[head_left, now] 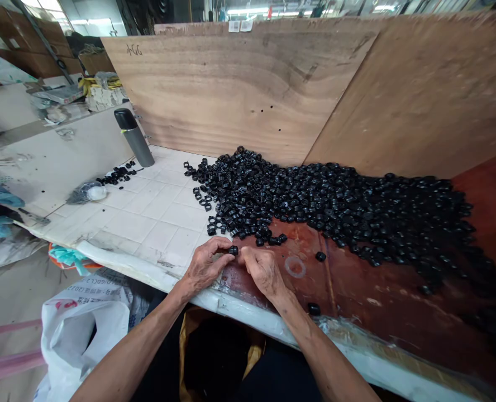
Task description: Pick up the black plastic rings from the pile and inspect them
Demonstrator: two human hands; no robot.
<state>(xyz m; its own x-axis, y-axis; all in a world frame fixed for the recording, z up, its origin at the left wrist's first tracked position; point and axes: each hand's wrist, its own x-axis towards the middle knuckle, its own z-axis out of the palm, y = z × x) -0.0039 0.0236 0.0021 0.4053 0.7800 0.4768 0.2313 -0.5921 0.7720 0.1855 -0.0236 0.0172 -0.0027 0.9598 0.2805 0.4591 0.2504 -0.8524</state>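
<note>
A small black ring-shaped part (233,250) sits between my left hand (206,265) and my right hand (265,273), and the fingertips of both hands pinch it. Its exact material is hard to tell. Beyond my fingers, a wide heap of similar black parts (315,206) spreads across the bench. Its nearest pieces lie just past my fingertips. Two loose parts rest apart from the heap, one (320,256) to the right of my right hand and one (314,309) near the front edge.
The bench has a white tiled section (160,209) and a reddish-brown board (290,268). Plywood panels (231,84) rise behind it. A grey-and-black flask (134,137), a small cluster of black parts (117,175) and a plastic bag (86,192) stand left. A white sack (80,340) sits below.
</note>
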